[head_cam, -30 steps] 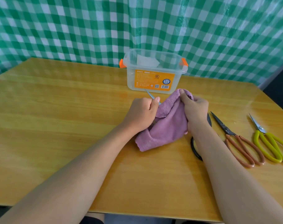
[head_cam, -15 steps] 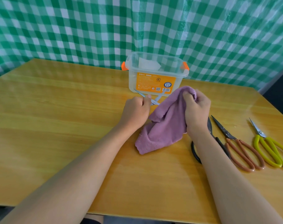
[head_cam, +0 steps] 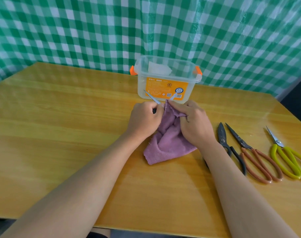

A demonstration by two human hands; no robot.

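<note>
Both bare forearms are reaching forward and converging. Left hand (head_cam: 144, 120) is curling into a fist round small scissors (head_cam: 151, 99), knuckles up. Right hand (head_cam: 196, 125) is pinching the purple cloth (head_cam: 165, 143), fingers bent.

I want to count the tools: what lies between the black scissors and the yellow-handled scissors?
The brown-handled scissors lie between them, as the head view shows.

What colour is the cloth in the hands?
The cloth is purple, seen best in the head view.
</note>
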